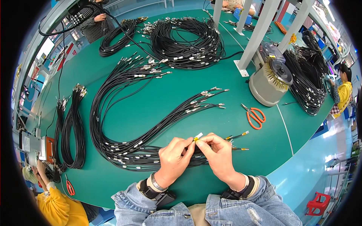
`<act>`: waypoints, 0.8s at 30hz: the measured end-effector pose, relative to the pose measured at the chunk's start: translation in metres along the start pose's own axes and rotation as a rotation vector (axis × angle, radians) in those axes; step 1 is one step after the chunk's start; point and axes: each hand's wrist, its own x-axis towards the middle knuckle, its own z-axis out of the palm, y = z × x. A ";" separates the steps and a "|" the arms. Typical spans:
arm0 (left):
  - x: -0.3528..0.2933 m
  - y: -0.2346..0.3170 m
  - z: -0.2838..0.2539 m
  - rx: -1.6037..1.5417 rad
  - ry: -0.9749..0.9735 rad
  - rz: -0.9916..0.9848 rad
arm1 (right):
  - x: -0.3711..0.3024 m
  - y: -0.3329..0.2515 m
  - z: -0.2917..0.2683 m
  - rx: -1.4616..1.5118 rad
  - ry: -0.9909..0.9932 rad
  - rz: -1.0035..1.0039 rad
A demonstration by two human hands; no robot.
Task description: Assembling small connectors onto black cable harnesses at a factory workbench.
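Note:
My left hand [174,157] and my right hand [218,155] meet over the near middle of the green table, fingertips pinched together. Between them is the end of a black cable, with a white tip and a yellow band [195,138]. Both hands are closed on it; the fingers hide the rest of that end. Under and beside my hands runs a long bundle of black cables [98,113] with small white tags, curving left and back in an S. Several loose cable ends with yellow bands [245,149] stick out right of my right hand.
Orange-handled scissors [256,118] lie right, before a round beige bowl-shaped machine [270,81] beside grey posts [258,34]. Coiled cables [186,43] lie at the back, more bundles [75,132] left and right. Co-workers in yellow [62,203] sit at both sides; a red stool [318,203] stands on the floor.

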 end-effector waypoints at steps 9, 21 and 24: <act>0.001 0.000 0.001 0.012 -0.001 0.023 | 0.002 0.004 0.000 -0.035 0.020 0.002; 0.000 -0.003 0.002 0.061 -0.011 0.068 | 0.003 0.003 -0.002 -0.038 0.038 0.036; -0.001 -0.003 0.002 0.072 -0.004 0.082 | 0.004 0.004 -0.002 -0.045 0.037 0.044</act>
